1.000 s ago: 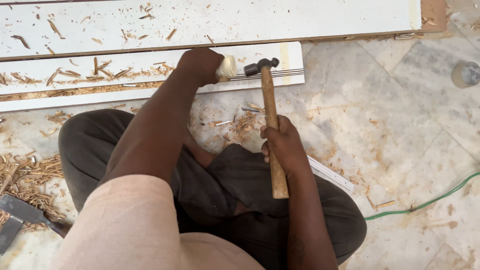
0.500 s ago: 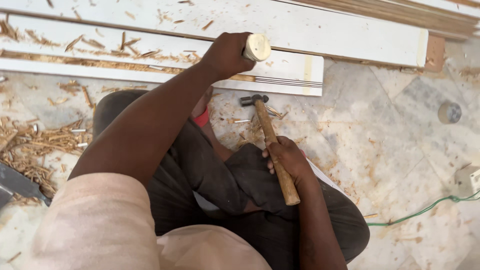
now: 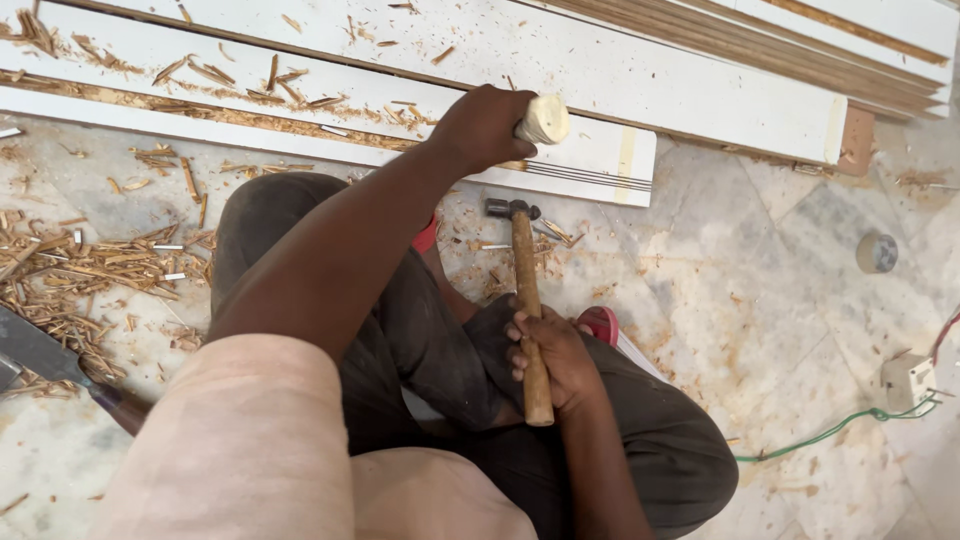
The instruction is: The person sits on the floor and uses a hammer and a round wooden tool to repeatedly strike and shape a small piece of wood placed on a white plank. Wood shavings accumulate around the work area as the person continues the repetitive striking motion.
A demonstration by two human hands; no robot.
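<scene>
My left hand (image 3: 480, 128) fingers wrap the pale wooden chisel handle (image 3: 543, 119) on the white board (image 3: 600, 160); right hand (image 3: 555, 358) fingers clamp the wooden-handled hammer (image 3: 524, 290), below. An off-centre strike could hit knuckles.

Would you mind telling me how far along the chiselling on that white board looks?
Done: a raw groove runs along the white board, with wood chips littering the floor. In hand: the left hand grips a chisel handle at the groove's end; the right hand holds the hammer lowered. Left: the board's uncut right end.
</scene>
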